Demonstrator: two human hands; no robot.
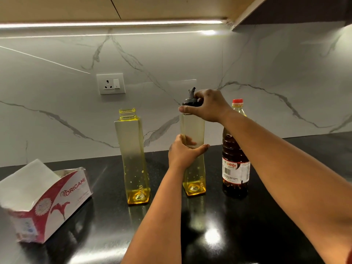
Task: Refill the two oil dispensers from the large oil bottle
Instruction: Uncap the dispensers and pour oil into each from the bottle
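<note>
On the glossy black stone counter [99, 235], against a white marble-veined backsplash [57, 115], two tall, square, yellow-tinted clear plastic oil dispensers are standing upright side by side, each showing only a shallow pool of yellow oil at its base. The left dispenser [134, 159] is standing open-necked and apart from both hands. The right dispenser [194, 174] is wearing a dark grey pourer cap [191, 99] with a small spout. The left hand [183, 152] is gripping this dispenser around its middle, fingers [202, 147] curled round the front of the body. The right hand [208, 106] is reaching over from the right and holding the cap, its fingers wrapped around the cap's rim and the thumb lying across the neck. Just beside that dispenser, to its right, the large clear plastic bottle of dark amber oil [235, 161] is standing upright with a red cap and a red-and-white label, partly hidden behind the right forearm. Near the counter's left edge, a torn-open red-and-white cardboard tissue box [49, 202] printed "ORIGAMI" is lying with white tissues showing. A white wall socket with a switch [110, 84] is sitting in the backsplash above.
</note>
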